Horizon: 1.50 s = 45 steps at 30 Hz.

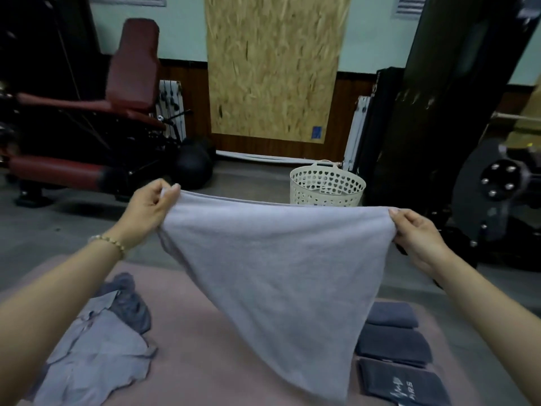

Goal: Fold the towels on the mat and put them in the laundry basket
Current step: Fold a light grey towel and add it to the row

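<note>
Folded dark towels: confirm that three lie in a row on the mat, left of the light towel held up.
Wrong side. The head view shows three folded dark towels in a row on the mat, right of the light towel held up by the left hand and right hand.

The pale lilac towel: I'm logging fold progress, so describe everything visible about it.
The pale lilac terry-cloth towel hangs spread out above the pink mat, its top edge stretched between the left hand and the right hand, each pinching a corner. It is plain and soft-looking and tapers to a point at lower right.
</note>
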Tool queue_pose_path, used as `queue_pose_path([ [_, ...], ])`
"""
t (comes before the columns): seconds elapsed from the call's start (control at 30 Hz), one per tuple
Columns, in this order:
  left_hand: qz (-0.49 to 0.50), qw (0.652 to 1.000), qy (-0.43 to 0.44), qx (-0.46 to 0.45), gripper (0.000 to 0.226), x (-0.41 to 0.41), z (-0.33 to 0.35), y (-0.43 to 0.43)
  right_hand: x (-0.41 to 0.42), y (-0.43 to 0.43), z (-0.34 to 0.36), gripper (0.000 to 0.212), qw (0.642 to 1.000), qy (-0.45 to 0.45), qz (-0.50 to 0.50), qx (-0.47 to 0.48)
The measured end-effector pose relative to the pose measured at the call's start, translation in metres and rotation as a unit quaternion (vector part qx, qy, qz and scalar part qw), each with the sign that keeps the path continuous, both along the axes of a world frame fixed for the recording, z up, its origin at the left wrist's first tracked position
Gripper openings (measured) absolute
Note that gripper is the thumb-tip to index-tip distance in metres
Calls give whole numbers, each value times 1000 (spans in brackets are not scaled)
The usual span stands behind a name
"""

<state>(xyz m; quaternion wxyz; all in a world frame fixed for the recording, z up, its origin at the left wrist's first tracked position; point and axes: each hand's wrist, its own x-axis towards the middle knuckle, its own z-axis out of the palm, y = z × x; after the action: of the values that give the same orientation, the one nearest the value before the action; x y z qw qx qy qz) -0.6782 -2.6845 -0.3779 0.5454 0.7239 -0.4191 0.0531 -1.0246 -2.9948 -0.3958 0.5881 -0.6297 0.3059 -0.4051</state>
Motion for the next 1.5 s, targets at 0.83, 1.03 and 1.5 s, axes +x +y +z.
queue_pose_path([
  [0.83,35,981,191,-18,17,27,-119,-60,45,-32,-99,15,993,11,-91,76],
  [1.03,42,951,262,158,24,18,-238,-23,26,-2,-223,18,975,161,-52,141],
  [1.5,67,859,308,402,29,27,-448,-5,50,11,-416,18,894,396,102,183],
])
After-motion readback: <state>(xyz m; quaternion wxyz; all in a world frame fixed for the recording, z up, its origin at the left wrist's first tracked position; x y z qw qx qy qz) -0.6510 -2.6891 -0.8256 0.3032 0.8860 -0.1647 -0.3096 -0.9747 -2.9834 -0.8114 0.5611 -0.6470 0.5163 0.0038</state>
